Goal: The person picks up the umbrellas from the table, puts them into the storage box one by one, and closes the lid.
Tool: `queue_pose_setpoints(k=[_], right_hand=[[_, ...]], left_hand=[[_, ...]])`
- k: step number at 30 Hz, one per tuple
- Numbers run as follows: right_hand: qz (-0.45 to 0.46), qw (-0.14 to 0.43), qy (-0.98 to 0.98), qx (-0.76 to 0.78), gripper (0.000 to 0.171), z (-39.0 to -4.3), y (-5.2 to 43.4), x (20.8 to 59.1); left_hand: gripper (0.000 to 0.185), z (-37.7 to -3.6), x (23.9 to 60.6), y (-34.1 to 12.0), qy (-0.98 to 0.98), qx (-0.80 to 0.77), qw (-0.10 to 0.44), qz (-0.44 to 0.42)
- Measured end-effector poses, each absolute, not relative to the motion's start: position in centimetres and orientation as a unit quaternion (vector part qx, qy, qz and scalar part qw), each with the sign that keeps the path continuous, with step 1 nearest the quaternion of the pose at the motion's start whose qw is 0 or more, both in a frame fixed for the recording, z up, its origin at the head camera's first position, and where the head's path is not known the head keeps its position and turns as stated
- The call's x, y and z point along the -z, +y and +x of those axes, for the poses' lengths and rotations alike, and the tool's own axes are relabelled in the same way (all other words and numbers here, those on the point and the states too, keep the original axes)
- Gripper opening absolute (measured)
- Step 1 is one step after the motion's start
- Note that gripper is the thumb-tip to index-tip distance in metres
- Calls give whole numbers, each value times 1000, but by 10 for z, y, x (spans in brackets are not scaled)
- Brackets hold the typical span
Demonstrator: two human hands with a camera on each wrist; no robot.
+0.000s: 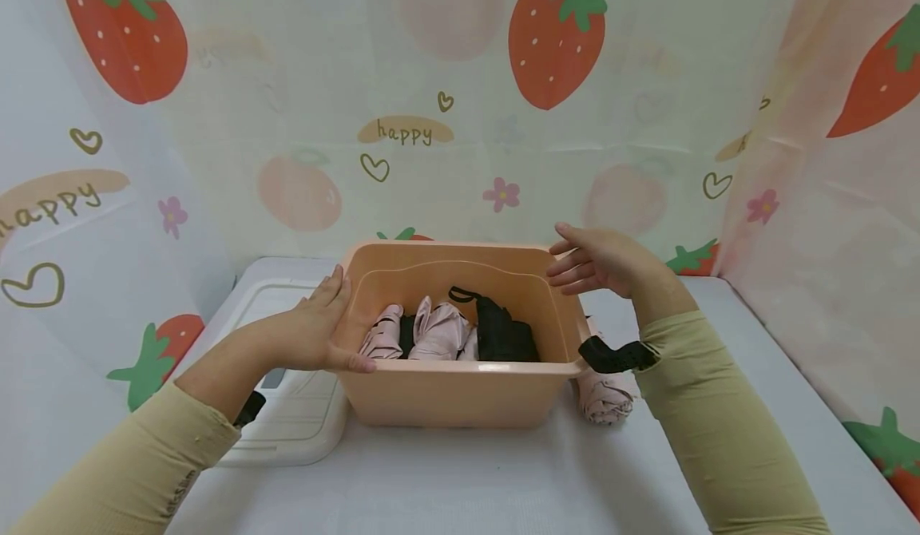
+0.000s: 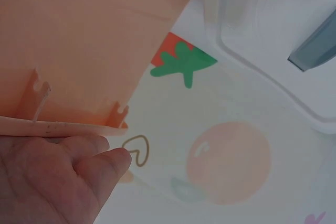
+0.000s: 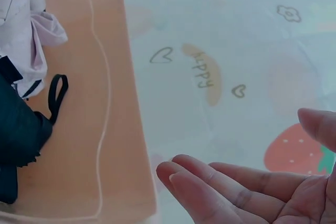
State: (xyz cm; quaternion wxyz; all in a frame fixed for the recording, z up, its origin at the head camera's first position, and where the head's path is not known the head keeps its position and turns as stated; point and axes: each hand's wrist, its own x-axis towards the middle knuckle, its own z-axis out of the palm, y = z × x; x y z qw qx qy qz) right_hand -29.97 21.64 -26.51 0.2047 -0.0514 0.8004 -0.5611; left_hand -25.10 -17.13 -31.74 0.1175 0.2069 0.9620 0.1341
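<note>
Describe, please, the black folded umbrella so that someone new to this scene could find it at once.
Start at the peach plastic bin in the middle of the white table, between the two hands. Inside it lie folded umbrellas; the black folded umbrella sits rightmost. Unlike the pale pink umbrellas beside it, it is all black, with a black loop strap.

So the tub (image 1: 460,395) sits mid-bench (image 1: 503,479), with the backdrop (image 1: 431,80) right behind it and wrapping round both sides. Inside the tub there are three folded umbrellas side by side: one on the left (image 1: 382,337), one in the middle (image 1: 440,334), one on the right (image 1: 505,334). A fourth umbrella (image 1: 604,395) lies on the bench just right of the tub, touching its wall. A lid (image 1: 287,407) lies flat on the bench left of the tub. Left hand (image 1: 316,335) is on the tub's left rim, right hand (image 1: 600,262) hovers over the far right corner.
</note>
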Motion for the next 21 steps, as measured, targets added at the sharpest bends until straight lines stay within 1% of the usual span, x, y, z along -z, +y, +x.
queue_pose_setpoints(k=[11,21], right_hand=[[-52,185,799,570,70,-297,233,261],[-44,171,800,573,74,-291,263,257]], left_hand=[[137,-250,318,-172,962,-136,115,206],[137,-250,317,-171,962,-139,117,205]])
